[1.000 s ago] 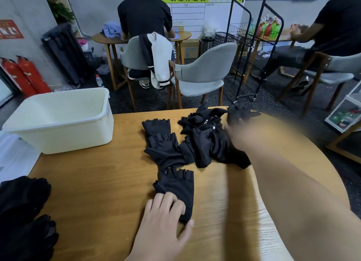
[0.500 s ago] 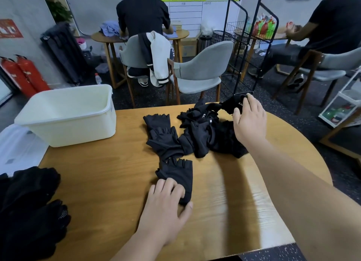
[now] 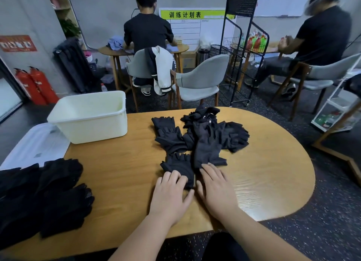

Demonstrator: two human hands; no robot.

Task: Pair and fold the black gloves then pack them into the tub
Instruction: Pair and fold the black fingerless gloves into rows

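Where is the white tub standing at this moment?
In the head view, the white tub stands on the wooden table's far left part, left of the loose pile of black gloves.

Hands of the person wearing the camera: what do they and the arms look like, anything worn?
The left hand and right hand are bare: no gloves, rings or watch visible. The forearms are bare too, with no sleeve in view.
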